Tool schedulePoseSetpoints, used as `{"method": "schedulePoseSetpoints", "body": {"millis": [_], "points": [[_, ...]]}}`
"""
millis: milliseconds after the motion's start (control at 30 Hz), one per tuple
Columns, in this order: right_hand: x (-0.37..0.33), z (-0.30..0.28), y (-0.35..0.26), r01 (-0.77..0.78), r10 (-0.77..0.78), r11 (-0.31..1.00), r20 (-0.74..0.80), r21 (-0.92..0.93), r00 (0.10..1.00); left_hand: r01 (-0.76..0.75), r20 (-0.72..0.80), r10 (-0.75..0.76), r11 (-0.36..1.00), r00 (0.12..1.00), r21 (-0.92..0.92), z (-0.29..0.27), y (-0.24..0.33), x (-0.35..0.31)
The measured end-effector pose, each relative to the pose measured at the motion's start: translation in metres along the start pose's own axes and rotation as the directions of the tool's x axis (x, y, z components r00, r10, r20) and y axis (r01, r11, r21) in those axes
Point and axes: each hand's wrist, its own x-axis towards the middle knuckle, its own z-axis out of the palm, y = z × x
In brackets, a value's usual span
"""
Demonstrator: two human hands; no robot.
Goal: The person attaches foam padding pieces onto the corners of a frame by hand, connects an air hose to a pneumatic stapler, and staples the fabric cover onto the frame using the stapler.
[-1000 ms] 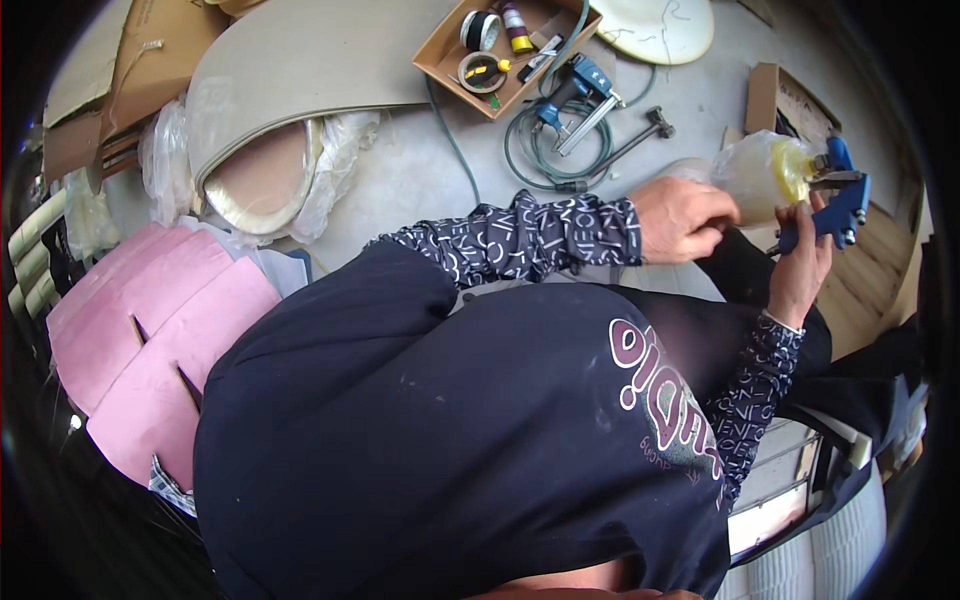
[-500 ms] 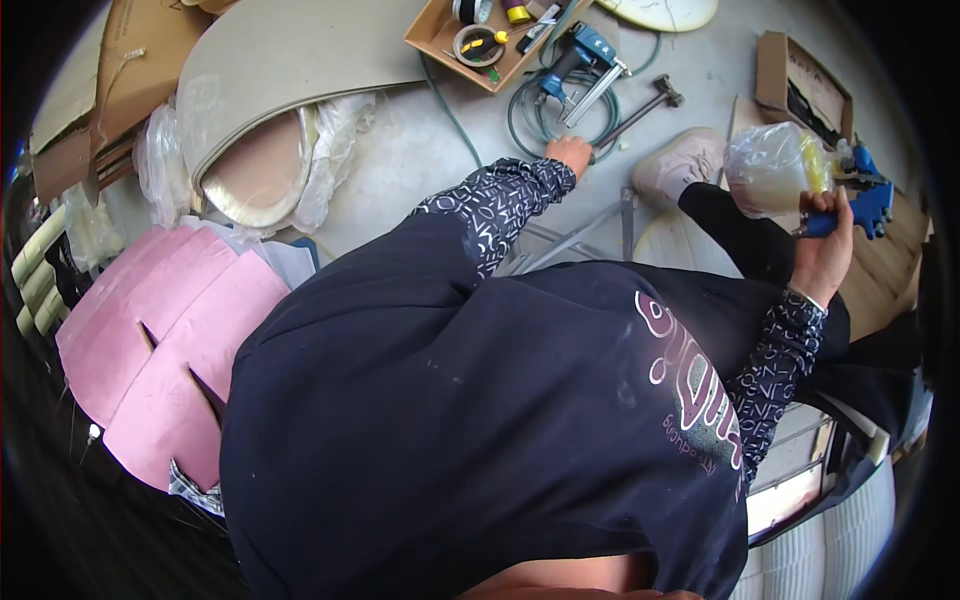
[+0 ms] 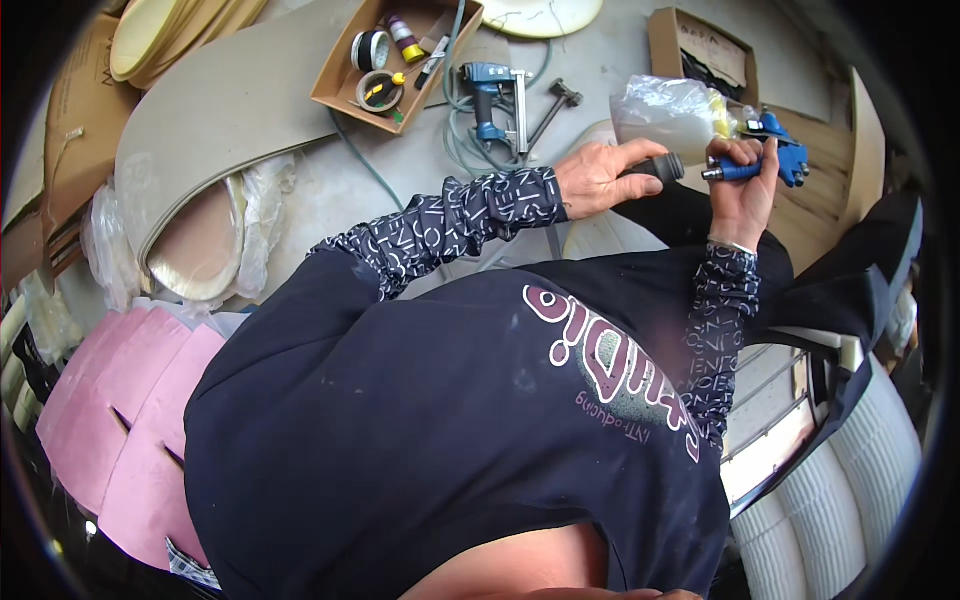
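Observation:
My right hand (image 3: 742, 205) is closed around the handle of a blue air tool (image 3: 790, 162), with a metal connector at the handle's end pointing left. Between the thumb and fingers of my left hand (image 3: 595, 182) is a dark grey cylindrical hose fitting (image 3: 667, 167), its end facing that connector with a small gap between them. A clear plastic bag (image 3: 660, 110) around a pale container lies just beyond the tool. On the floor past my left hand rest a blue staple gun (image 3: 486, 112) and a hammer (image 3: 547, 117).
An open cardboard box (image 3: 345, 113) with tape rolls and a screwdriver stands farther left. Thin hose (image 3: 368, 163) runs across the floor. A grey curved panel (image 3: 225, 125) and pink pieces (image 3: 110, 420) lie at left. Another cardboard box (image 3: 661, 42) is at far right.
My left hand has come up from the floor near the hammer and moved right, now holding the fitting beside the tool. The view has shifted, and the tool's handle points left toward it.

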Motion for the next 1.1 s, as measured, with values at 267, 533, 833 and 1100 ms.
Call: {"method": "schedulePoseSetpoints", "body": {"millis": [267,533,833,1100], "points": [[-0.049,0.100,-0.006,0.134,-0.098,0.975,0.201,-0.176,0.975,0.577,0.639,0.085,0.352,0.765,-0.737,0.000,0.142,-0.011],[-0.092,0.199,-0.036,0.229,-0.147,0.968,0.506,-0.104,0.850,0.272,0.343,-0.005,0.618,0.939,-0.737,0.004,0.158,0.013],[-0.122,0.237,-0.032,0.439,-0.216,0.855,0.579,-0.276,0.786,-0.030,0.296,0.270,0.784,0.916,-0.620,0.018,0.202,0.028],[-0.150,0.248,-0.058,0.728,-0.213,0.496,0.747,-0.473,0.630,-0.177,0.147,0.381,0.693,0.913,-0.698,0.033,0.233,0.025]]}}
